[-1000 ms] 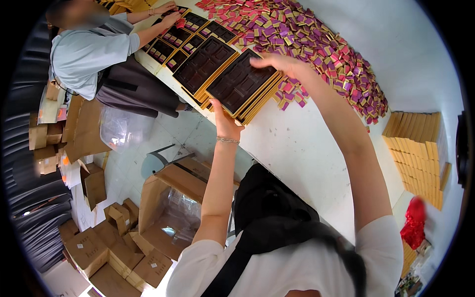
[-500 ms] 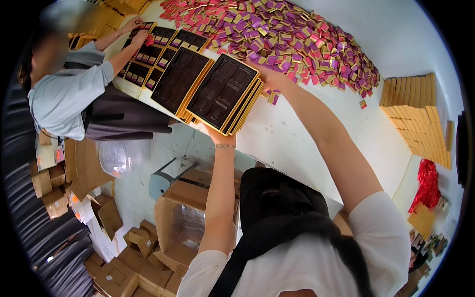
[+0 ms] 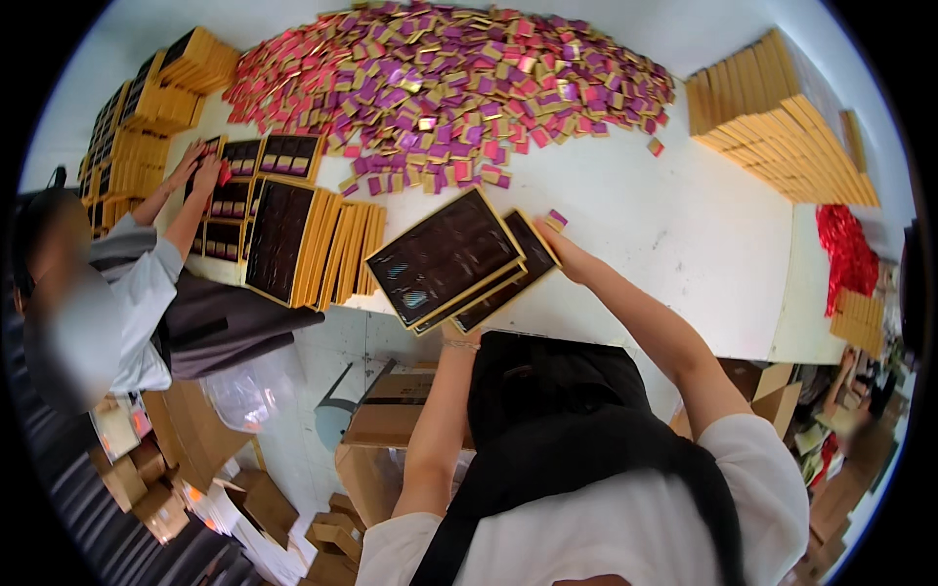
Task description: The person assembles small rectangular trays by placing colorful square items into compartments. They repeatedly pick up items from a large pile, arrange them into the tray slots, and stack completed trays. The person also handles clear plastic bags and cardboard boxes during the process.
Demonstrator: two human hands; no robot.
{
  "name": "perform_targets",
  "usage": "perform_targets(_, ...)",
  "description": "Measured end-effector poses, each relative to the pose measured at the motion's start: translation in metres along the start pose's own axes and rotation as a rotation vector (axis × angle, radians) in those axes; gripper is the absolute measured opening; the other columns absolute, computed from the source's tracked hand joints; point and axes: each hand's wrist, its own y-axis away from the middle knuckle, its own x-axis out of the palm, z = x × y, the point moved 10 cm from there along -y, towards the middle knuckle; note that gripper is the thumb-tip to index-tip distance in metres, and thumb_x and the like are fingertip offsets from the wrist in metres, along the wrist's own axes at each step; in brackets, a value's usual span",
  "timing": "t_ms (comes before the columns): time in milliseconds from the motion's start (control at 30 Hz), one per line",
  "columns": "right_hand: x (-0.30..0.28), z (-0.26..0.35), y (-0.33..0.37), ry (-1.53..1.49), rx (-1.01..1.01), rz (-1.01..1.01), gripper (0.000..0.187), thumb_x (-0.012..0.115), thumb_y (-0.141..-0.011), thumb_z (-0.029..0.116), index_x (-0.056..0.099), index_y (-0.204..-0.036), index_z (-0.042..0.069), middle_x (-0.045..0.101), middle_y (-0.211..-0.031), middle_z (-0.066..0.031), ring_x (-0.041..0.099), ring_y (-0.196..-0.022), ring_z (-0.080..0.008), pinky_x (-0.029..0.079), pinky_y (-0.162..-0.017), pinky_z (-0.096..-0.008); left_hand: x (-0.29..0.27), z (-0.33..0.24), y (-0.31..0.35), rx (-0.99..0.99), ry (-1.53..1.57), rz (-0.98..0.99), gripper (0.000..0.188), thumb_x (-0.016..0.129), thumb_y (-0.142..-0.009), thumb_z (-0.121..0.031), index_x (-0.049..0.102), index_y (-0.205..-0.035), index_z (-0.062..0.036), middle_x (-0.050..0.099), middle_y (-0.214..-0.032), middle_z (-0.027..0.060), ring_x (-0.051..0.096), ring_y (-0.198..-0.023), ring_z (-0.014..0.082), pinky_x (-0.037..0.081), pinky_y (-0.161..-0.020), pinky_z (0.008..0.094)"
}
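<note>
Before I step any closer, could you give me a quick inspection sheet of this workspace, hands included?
Surface: white table, small marks on its bare part.
Job's things: overlapping dark trays with gold edges, in the hands; row of similar trays leaning at left; broad pile of small wrapped pieces at the far side.
Clutter: cardboard boxes at lower left.
Hands: left hand mostly hidden by the trays; right hand holding their right edge.
Cables: nothing seen.
Surroundings: another person at left.
</note>
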Motion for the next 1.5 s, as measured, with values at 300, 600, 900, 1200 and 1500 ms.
perform_targets(300,-0.186,-0.008,0.121,-0.423,-0.263,-0.417,0.065,0.031,-0.098,0.060,0.048,-0.137,0.011,0.058,-0.129,-0.0011,0.055,-0.116,-0.0146,0.042,-0.100,-0.0325,0.065,0.191,-0.047,-0.451,-0.415,0.043,0.040,0.048,-0.099,-0.034,0.051,-0.132,-0.0112,0.057,-0.128,0.0078,0.056,-0.116,0.0263,0.049,-0.098,0.0423)
perform_targets(600,-0.339,0.002,0.179,-0.473,-0.320,-0.503,0.048,0.044,-0.099,0.039,0.049,-0.136,0.009,0.060,-0.125,-0.0058,0.058,-0.110,-0.0185,0.048,-0.096,-0.0354,0.172,0.351,-0.024,-0.611,-0.202,0.240,0.063,0.044,-0.095,-0.057,0.048,-0.135,-0.0091,0.057,-0.127,0.0079,0.058,-0.114,0.0245,0.051,-0.096,0.0389)
perform_targets(900,-0.369,0.106,0.095,-0.371,-0.437,-0.372,0.043,0.049,-0.098,0.034,0.051,-0.133,0.007,0.061,-0.120,-0.0047,0.059,-0.105,-0.0157,0.050,-0.091,-0.0334,0.286,0.323,-0.099,-0.478,-0.427,0.452,0.077,0.038,-0.089,-0.071,0.050,-0.135,-0.0099,0.058,-0.130,0.0080,0.057,-0.116,0.0234,0.048,-0.099,0.0405)
perform_targets(1200,-0.302,0.056,0.152,-0.514,-0.262,-0.545,0.047,0.044,-0.099,0.041,0.053,-0.131,0.008,0.061,-0.124,-0.0044,0.056,-0.113,-0.0166,0.043,-0.099,-0.0336,0.240,0.250,-0.037,-0.290,-0.641,0.256,0.063,0.034,-0.098,-0.059,0.050,-0.135,-0.0104,0.059,-0.129,0.0060,0.057,-0.114,0.0210,0.047,-0.098,0.0345)
perform_targets(1500,-0.194,-0.060,0.149,-0.591,-0.131,-0.363,0.063,0.033,-0.099,0.057,0.045,-0.139,0.010,0.053,-0.134,-0.0050,0.052,-0.118,-0.0177,0.039,-0.102,-0.0320,0.063,0.207,-0.012,-0.301,-0.586,0.186,0.065,0.027,-0.100,-0.057,0.042,-0.142,-0.0093,0.053,-0.135,0.0077,0.053,-0.121,0.0198,0.043,-0.102,0.0348)
